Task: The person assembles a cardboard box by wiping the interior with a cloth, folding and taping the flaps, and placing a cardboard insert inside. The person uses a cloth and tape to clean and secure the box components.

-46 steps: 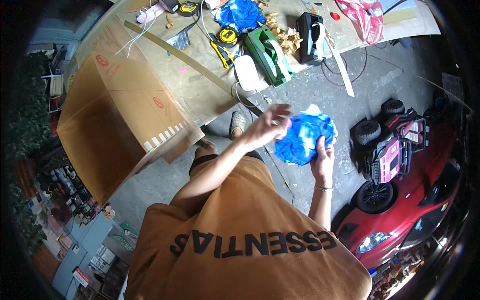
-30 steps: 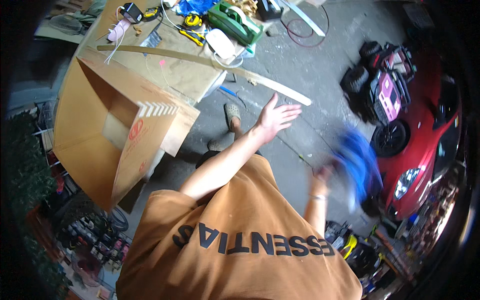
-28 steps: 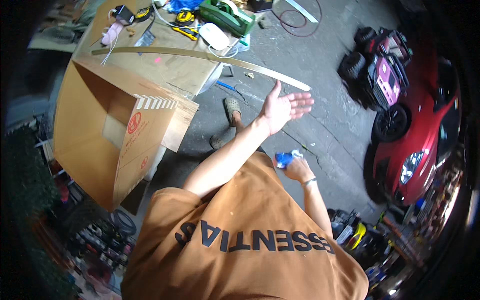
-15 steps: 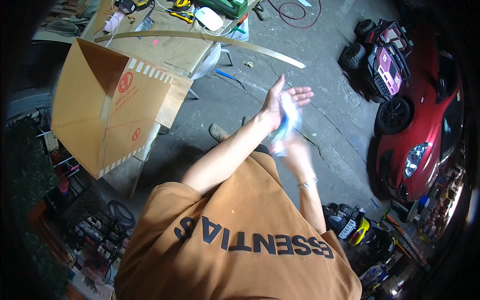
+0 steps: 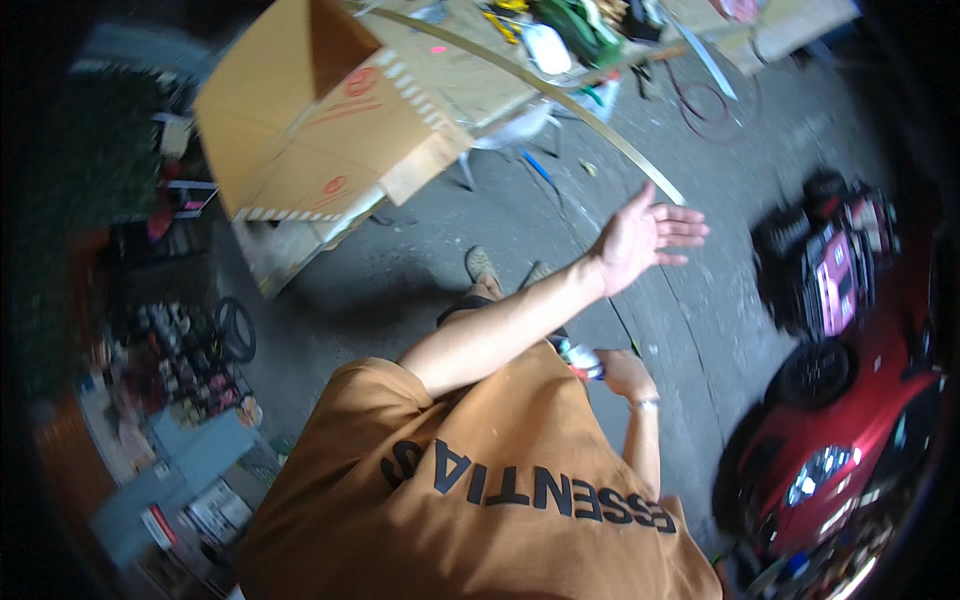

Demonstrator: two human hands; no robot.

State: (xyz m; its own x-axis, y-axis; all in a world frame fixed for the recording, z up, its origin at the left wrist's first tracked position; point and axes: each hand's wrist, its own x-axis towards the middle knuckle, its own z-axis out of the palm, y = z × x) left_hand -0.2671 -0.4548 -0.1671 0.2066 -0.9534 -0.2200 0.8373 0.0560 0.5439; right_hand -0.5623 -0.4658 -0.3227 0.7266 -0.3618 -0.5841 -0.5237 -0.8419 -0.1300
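My left hand [image 5: 640, 240] is stretched out over the grey floor, palm showing and fingers spread, holding nothing. Lower down, near the hem of the brown shirt, my right hand [image 5: 627, 376] is closed round a small pale packet-like thing [image 5: 580, 360] with blue, green and red patches. Its far end pokes out toward the shirt; its exact kind is too small and blurred to make out. A bracelet [image 5: 646, 403] circles my right wrist. The two hands are apart.
An open cardboard box [image 5: 290, 130] lies on the workbench [image 5: 470, 95] at upper left. A long curved metal strip [image 5: 590, 118] juts past the bench edge toward my left hand. To the right stand a red car [image 5: 850, 440] and a pink-and-black toy vehicle [image 5: 832, 270].
My right hand has drawn down and away from my left palm, taking the pale thing with it. The left hand stays spread. The whole view has turned, shifting the bench and car.
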